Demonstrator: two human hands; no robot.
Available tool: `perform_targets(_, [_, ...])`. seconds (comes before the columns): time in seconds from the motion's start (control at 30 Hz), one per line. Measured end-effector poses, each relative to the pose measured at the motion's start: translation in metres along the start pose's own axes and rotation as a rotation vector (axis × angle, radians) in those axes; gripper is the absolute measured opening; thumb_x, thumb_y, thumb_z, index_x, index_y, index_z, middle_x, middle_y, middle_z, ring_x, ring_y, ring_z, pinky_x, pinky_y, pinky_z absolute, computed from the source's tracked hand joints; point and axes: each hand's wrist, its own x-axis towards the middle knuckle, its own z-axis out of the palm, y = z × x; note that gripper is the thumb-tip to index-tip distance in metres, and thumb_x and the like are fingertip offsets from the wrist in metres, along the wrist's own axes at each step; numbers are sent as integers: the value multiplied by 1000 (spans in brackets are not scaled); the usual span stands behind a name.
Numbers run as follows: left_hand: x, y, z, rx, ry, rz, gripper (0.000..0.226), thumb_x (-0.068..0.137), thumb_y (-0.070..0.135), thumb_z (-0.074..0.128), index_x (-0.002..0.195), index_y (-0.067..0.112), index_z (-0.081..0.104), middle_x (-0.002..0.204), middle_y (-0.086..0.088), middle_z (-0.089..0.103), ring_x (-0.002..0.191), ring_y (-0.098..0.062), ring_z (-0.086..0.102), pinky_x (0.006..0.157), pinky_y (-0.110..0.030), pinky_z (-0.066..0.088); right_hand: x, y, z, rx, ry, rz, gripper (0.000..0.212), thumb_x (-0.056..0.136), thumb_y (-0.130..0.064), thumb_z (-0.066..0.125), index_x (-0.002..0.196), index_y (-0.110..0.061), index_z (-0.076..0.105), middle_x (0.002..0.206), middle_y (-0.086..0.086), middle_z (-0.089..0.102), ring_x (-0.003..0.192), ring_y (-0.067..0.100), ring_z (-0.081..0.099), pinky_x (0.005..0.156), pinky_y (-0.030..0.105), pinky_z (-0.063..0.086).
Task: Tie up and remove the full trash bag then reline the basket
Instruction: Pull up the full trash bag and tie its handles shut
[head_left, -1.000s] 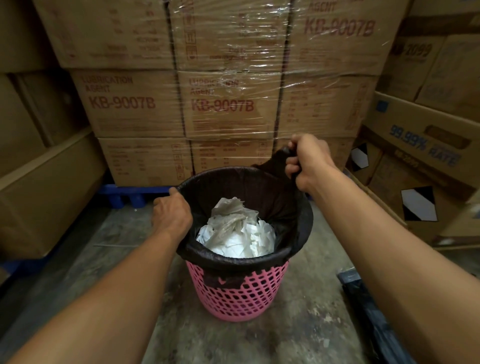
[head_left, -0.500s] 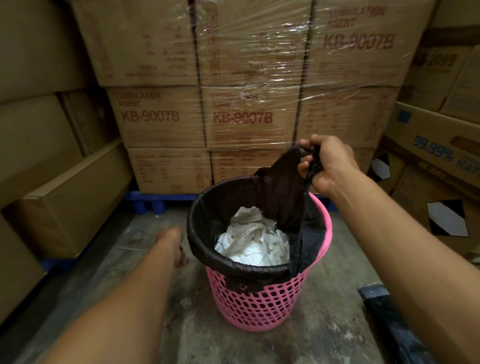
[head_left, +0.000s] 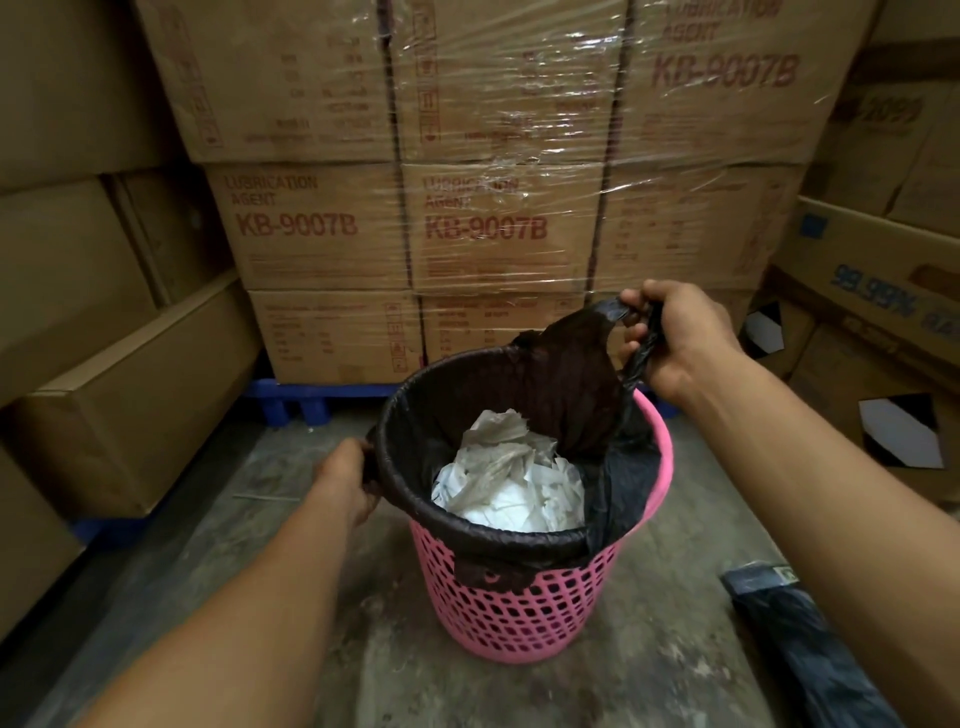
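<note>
Your right hand (head_left: 680, 343) is above the far right rim of the pink basket (head_left: 519, 613). Its fingers (head_left: 635, 300) are curled round a handle loop of the black trash bag (head_left: 566, 384), lifting that corner clear so the rim there shows bare pink; I judge this gathers the mouth for tying. Your left hand (head_left: 345, 480) is at the basket's left rim, fingers curled onto the bag's rolled edge, likely to peel it off too. The bag sits inside the basket and holds crumpled white paper (head_left: 511, 488), heaped to just below the rim. A dark plastic pack (head_left: 800, 623), probably spare liners, lies on the floor right of the basket.
</note>
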Motion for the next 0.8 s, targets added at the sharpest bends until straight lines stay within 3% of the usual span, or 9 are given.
perform_targets(0.1, [-10,23,14,-88,42,224,13,82,14,56,93,13,63,95,-11,70,86,-27,68,74,-39,58,-1,1,2,14,37,-22,25,93,-14,47,73,-9,61,57,0,46,39,8,36,42,17,29])
perform_targets(0.23, [-43,45,43,48,-94,412,13,81,12,53,84,16,65,95,-9,69,93,-26,65,84,-41,52,-3,1,5,15,71,-44,24,93,-13,46,74,-10,60,59,1,45,41,9,36,42,18,30])
perform_targets(0.43, [-87,78,72,-39,-347,306,19,85,8,42,78,7,59,57,-7,65,55,-18,54,56,-27,47,-20,-3,14,-30,118,-83,19,92,-11,47,83,-9,64,62,1,50,44,9,39,41,19,32])
perform_targets(0.5, [-97,87,77,81,-365,378,9,79,10,53,72,10,59,60,-4,58,56,-17,47,53,-26,38,-25,-5,15,-82,129,-116,18,91,-12,50,82,-10,65,64,2,52,45,8,41,40,18,34])
perform_targets(0.57, [-106,93,82,151,-346,509,10,78,3,59,80,11,64,69,-5,57,56,-16,51,52,-23,42,-32,-10,16,-128,134,-157,16,90,-9,53,79,-12,65,65,1,52,39,6,43,39,17,35])
perform_targets(0.63, [-111,97,82,501,-167,770,24,80,3,63,101,14,68,87,-6,65,68,-16,62,59,-23,50,-38,-16,15,-149,113,-204,14,87,-1,53,84,-5,66,65,2,53,34,4,47,38,17,37])
perform_targets(0.7, [-116,101,78,1022,176,987,28,80,9,66,108,10,67,104,-12,65,94,-29,64,76,-31,54,-38,-21,12,-216,119,-249,27,85,1,51,106,7,66,84,11,66,59,13,64,49,24,41])
perform_targets(0.73, [-118,105,75,1192,288,991,27,80,10,66,107,6,67,107,-17,63,99,-35,61,78,-35,54,-38,-22,10,-267,141,-279,31,85,-1,50,111,5,67,99,16,69,77,22,68,58,28,45])
perform_targets(0.8, [-124,113,69,1355,385,890,28,81,17,68,106,3,65,107,-20,62,99,-38,60,82,-39,54,-33,-24,6,-450,186,-371,22,87,-8,53,92,-11,74,101,12,70,92,26,66,78,35,55])
